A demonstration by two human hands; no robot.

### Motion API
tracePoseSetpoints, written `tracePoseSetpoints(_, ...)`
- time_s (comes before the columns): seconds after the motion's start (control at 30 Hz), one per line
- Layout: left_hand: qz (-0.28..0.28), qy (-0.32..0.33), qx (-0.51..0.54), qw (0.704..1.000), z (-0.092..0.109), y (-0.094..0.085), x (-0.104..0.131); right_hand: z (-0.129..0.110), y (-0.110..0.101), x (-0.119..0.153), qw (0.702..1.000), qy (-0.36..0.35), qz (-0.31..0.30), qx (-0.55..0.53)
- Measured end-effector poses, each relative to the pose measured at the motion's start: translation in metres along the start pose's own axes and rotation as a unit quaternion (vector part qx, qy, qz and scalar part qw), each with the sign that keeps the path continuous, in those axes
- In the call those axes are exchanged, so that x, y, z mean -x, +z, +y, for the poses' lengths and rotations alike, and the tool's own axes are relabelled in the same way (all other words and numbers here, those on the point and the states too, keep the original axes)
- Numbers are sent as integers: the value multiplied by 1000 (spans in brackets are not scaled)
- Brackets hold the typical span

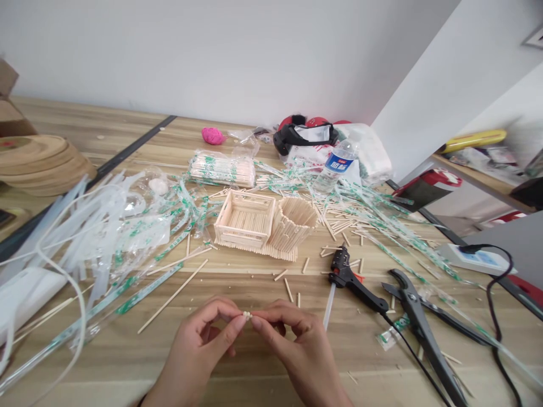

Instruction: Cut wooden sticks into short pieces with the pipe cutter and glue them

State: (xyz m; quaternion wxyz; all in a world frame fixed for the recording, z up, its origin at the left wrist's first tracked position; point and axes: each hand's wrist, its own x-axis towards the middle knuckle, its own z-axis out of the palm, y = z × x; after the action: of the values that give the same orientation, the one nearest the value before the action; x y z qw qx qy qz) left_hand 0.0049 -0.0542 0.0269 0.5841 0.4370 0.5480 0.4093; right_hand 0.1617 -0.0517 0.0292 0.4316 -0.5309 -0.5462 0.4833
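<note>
Both hands' grips were closed to a pinch, the left hand (207, 333) and right hand (292, 339) meeting thumb-and-forefinger on the small pale stick pieces (246, 315) between them. They held these low over the table (237, 373), nearer the person than the stick-built box (246, 220), left of the glue gun (348, 278).

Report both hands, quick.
Left hand: closed, pinching small wooden pieces between thumb and finger.
Right hand: closed, pinching the same pieces from the other side.
</note>
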Motion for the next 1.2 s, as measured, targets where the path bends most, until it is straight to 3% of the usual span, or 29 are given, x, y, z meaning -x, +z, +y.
tracePoseSetpoints(0.2, -9, 9, 5, 1000, -3, -1, 1, 0, -1, 1, 1000, 14, -15, 1)
tracePoseSetpoints(0.43, -13, 2, 17, 1000, -7, 0, 0, -1, 4, 3, 999, 23, 17, -14)
tracePoseSetpoints(1.03, -1, -10, 13, 1000, -1, 1, -2, 6, 2, 2, 1000, 6, -19, -7)
tracePoseSetpoints(1.2, 1, -22, 6, 1000, 1, -2, -3, 13, -5, -2, 999, -13, 34, 14)
